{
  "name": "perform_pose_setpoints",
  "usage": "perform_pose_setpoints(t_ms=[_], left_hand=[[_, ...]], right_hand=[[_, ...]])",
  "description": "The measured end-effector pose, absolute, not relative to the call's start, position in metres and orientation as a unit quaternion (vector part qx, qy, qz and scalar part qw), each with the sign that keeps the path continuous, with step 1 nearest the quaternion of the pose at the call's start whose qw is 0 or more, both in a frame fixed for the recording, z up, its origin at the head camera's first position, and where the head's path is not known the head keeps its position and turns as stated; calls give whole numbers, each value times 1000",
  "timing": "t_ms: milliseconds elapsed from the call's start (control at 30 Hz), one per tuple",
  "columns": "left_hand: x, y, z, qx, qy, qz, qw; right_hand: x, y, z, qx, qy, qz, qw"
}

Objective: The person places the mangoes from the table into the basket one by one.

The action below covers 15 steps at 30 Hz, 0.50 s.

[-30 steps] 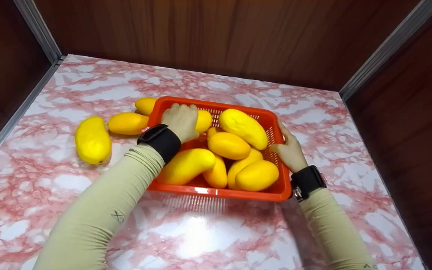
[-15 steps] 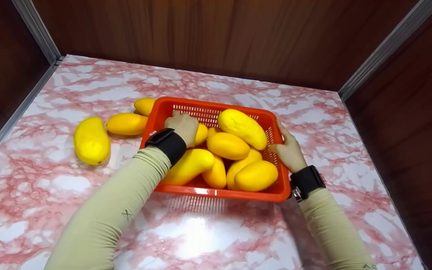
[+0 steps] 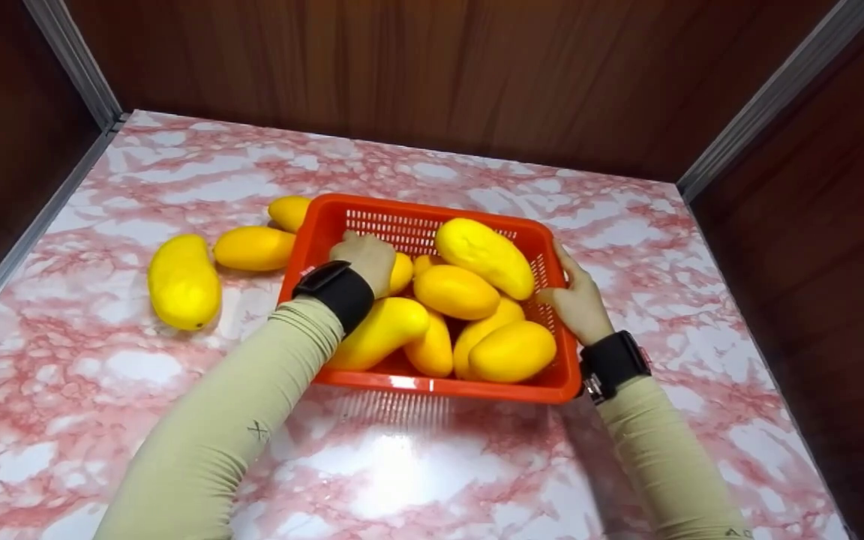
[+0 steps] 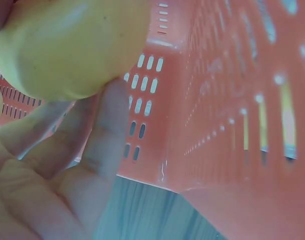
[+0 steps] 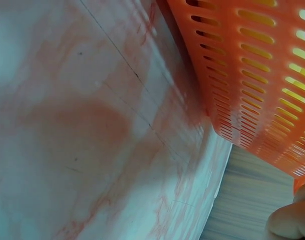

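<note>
In the head view, an orange-red slotted plastic basket (image 3: 417, 384) holds several yellow mangoes. My left hand (image 3: 366, 261) is down inside its left part and grips a mango (image 3: 401, 273), which shows only partly past the knuckles. The left wrist view has the fingers (image 4: 105, 135) against the underside of that mango (image 4: 72, 45), close to the slotted wall. At the basket's right side, my right hand (image 3: 583, 304) holds the rim, thumb inside and fingers outside. Only a bit of the right hand (image 5: 295, 217) enters the right wrist view, beside the basket wall (image 5: 242, 80).
Left of the basket, a curved mango (image 3: 184, 281), a second mango (image 3: 253, 248) and a partly hidden mango (image 3: 289, 213) lie on the pink marbled table (image 3: 102, 420). Dark wood-grain panels (image 3: 432, 75) enclose the back and sides.
My left hand has lowered with its mango deeper into the basket, shifting slightly toward me, and has nearly stopped over the last half second. The right hand stays on the rim.
</note>
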State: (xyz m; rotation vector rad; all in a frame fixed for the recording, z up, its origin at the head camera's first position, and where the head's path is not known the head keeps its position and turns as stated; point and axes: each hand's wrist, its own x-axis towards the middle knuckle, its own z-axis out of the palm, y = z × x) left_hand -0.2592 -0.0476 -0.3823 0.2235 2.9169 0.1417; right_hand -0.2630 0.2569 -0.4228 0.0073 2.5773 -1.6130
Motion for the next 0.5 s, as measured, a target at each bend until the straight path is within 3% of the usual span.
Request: perform_pose_setpoints(t_ms=[500], left_hand=[[-256, -47, -382, 69, 987, 60, 136]], right_hand=[[-262, 257, -422, 4, 844, -533, 54]])
